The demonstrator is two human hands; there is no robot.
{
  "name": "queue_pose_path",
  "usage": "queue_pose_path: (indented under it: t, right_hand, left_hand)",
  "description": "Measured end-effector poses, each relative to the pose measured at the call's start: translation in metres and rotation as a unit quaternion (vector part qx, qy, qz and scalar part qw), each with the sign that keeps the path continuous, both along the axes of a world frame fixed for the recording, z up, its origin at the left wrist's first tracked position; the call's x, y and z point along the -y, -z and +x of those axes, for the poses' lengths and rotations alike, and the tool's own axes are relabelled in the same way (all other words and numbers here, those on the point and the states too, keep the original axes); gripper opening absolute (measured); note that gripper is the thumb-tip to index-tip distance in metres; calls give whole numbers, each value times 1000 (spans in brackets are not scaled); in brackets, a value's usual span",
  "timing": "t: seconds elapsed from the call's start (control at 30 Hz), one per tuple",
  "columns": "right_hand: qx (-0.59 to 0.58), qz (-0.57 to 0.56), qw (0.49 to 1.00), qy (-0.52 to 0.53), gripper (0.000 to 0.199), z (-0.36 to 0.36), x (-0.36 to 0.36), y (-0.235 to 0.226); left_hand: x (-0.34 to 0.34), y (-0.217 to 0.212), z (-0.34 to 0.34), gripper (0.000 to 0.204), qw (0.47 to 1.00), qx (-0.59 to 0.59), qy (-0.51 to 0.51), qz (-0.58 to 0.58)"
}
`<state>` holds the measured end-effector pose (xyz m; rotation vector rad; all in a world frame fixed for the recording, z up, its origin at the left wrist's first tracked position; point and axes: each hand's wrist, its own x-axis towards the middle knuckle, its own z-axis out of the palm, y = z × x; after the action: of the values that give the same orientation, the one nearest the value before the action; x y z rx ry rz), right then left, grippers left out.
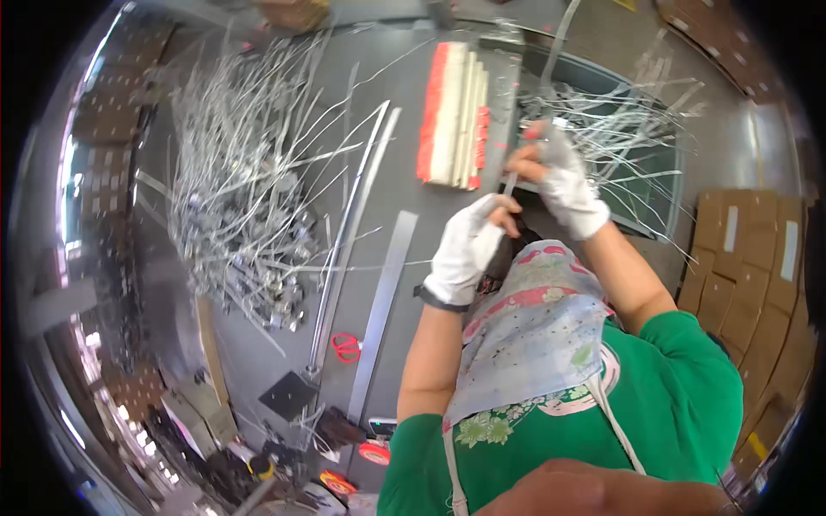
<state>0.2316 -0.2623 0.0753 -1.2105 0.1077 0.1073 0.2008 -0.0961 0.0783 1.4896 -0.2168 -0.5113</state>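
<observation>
My left hand (460, 249), in a white glove with bare fingertips and a dark band at the wrist, is closed in a pinch. A thin greyish strip (511, 183) runs from its fingers up to my right hand (568, 185). That hand wears a similar white glove, and its bare fingers curl closed around the strip's other part. Something small and red shows by the right fingertips, too blurred to name. Just right of the right hand lies a bunch of thin silvery cables (619, 125) in a dark green bin (662, 202).
A large tangled heap of cables (245, 189) covers the table's left side. A red and cream stack of strips (449, 116) lies ahead of my hands. Nearer are a metal ruler (383, 314), red-handled scissors (347, 347) and tape rolls (374, 453). Cardboard boxes (740, 284) stand at right.
</observation>
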Motion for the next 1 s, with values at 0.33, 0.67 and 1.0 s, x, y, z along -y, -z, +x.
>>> queue_pose_path:
  t: [0.33, 0.67, 1.0]
  right_hand:
    - [91, -78, 975, 186, 35, 5, 70, -10]
    - [-192, -44, 914, 354, 38, 2, 435, 261]
    - [-220, -61, 897, 378, 41, 41, 290, 238]
  left_hand:
    - [4, -49, 19, 35, 911, 385, -40, 145]
    - [-232, 23, 5, 98, 549, 247, -418, 681]
    - [-309, -1, 108, 116, 593, 260, -99, 756]
